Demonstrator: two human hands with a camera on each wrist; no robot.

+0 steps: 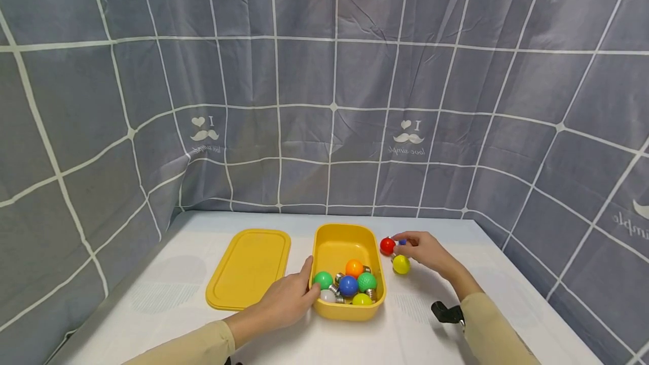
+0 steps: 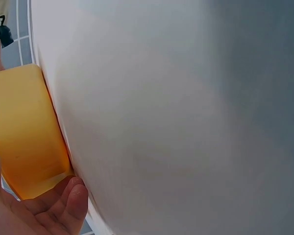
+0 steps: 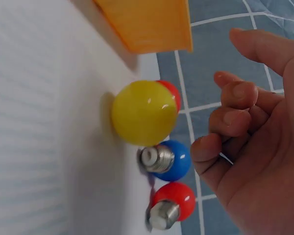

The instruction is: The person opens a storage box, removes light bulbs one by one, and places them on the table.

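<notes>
A yellow plastic box (image 1: 345, 313) holds several coloured light bulbs: green, blue, orange, white and yellow. My left hand (image 1: 286, 300) grips its left wall, the thumb over the rim and the fingers low on the outer side (image 2: 27, 127). To the right of the box, my right hand (image 1: 423, 249) hovers over loose bulbs, fingers loosely bent and thumb apart, holding nothing. These are a yellow bulb (image 3: 144, 113), a blue bulb (image 3: 174, 160), a red bulb (image 3: 181, 200) and another red one (image 1: 387, 246) partly behind the yellow in the right wrist view.
A yellow lid (image 1: 248, 269) lies flat left of the box. Everything stands on a table with a white cloth (image 1: 167, 297). A grey checked curtain (image 1: 304, 72) closes off the back and sides. By the right sleeve is a black wrist mount (image 1: 447, 313).
</notes>
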